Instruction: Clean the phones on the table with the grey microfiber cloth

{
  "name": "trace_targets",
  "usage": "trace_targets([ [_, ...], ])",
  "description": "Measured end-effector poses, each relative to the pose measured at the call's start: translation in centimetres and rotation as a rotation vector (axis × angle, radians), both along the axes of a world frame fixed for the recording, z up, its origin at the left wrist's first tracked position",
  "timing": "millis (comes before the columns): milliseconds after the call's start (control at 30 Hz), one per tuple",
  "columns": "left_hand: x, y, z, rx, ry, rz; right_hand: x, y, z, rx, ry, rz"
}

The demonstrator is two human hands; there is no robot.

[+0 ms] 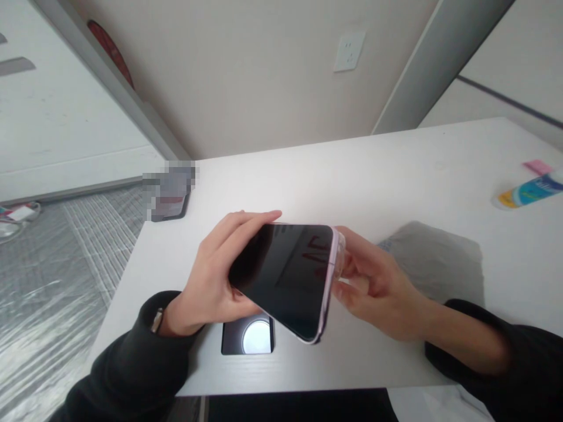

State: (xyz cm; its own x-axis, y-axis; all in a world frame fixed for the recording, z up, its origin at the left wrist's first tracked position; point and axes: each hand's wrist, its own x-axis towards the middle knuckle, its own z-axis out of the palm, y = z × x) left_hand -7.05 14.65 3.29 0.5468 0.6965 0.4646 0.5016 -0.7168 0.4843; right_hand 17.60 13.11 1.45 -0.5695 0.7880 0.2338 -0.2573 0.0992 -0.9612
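Now, phone (285, 275): held tilted above the table (396, 176) between both hands.
Left hand (215, 275): clamped on its left edge.
Right hand (373, 287): fingers closed on its right edge.
Cloth (440, 258): just behind the right hand.

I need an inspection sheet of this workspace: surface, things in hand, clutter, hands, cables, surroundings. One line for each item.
Surface: white table, mostly bare.
Things in hand: smartphone with dark screen, tilted above the table, in a clear case that looks partly off at the right end.
Clutter: black square pad with a round centre under the phone; grey cloth; tube; pink item; second phone at the far left corner.
Hands: left hand grips the phone; right hand holds the case end.
Cables: nothing seen.
Surroundings: wall socket; plastic sheeting on the floor.
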Motion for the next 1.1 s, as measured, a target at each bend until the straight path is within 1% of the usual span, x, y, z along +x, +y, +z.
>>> trace_targets([
  [100, -0.1, 0.1, -0.3, -0.002, 0.027, 0.029, -0.2, 0.1, 0.3, -0.055, 0.025, -0.01],
  [200, -0.2, -0.1, -1.1, -0.016, 0.043, 0.058, -0.2, -0.1, 0.5, -0.057, -0.059, -0.055],
  [233, -0.1, -0.1, -1.4, -0.037, 0.008, 0.068, -0.2, -0.1, 0.5, -0.056, -0.096, -0.073],
  [267, 0.1, -0.2, -1.6, -0.061, -0.076, 0.084, -0.1, 0.0, 0.4, -0.06, -0.137, -0.096],
  [300, 0.3, -0.2, -1.8, -0.087, -0.214, 0.114, 0.0, 0.1, 0.4, -0.067, -0.174, -0.127],
  [367, 0.9, -0.2, -1.9, -0.157, -0.572, 0.205, 0.2, 0.6, 0.1, -0.103, -0.21, -0.219],
  [433, 1.4, 0.0, -1.6, -0.241, -0.886, 0.277, 0.5, 1.2, 0.0, -0.143, -0.189, -0.334],
  [500, 1.7, 0.4, -1.0, -0.353, -1.052, 0.273, 0.9, 1.7, 0.1, -0.148, -0.156, -0.435],
  [567, 1.7, 0.7, -0.4, -0.458, -1.15, 0.221, 1.4, 2.2, 0.5, -0.12, -0.193, -0.49],
  [633, 1.4, 1.0, 0.0, -0.587, -1.199, 0.171, 1.8, 2.5, 0.9, -0.076, -0.283, -0.496],
  [733, 1.1, 0.9, 0.2, -0.823, -1.185, 0.127, 2.1, 2.9, 1.1, -0.007, -0.422, -0.43],
  [800, 1.0, 0.8, 0.3, -0.949, -1.166, 0.107, 2.1, 3.0, 0.8, -0.002, -0.486, -0.368],
  [867, 1.0, 0.6, 0.4, -1.022, -1.171, 0.087, 1.9, 3.1, 0.1, -0.015, -0.558, -0.308],
  [900, 1.1, 0.5, 0.5, -1.05, -1.173, 0.081, 1.8, 3.2, -0.4, 0.006, -0.613, -0.303],
  [933, 1.1, 0.5, 0.6, -1.075, -1.173, 0.081, 1.8, 3.2, -0.8, 0.063, -0.676, -0.327],
  [967, 1.1, 0.5, 0.7, -1.097, -1.171, 0.083, 1.8, 3.2, -1.2, 0.154, -0.737, -0.378],
  [1033, 1.0, 0.4, 1.0, -1.134, -1.168, 0.09, 1.8, 3.3, -1.5, 0.376, -0.81, -0.525],
  [1067, 1.0, 0.4, 1.1, -1.15, -1.17, 0.092, 1.9, 3.4, -1.4, 0.469, -0.807, -0.598],
  [1100, 0.9, 0.3, 1.2, -1.165, -1.174, 0.09, 2.1, 3.4, -1.1, 0.53, -0.78, -0.656],
])
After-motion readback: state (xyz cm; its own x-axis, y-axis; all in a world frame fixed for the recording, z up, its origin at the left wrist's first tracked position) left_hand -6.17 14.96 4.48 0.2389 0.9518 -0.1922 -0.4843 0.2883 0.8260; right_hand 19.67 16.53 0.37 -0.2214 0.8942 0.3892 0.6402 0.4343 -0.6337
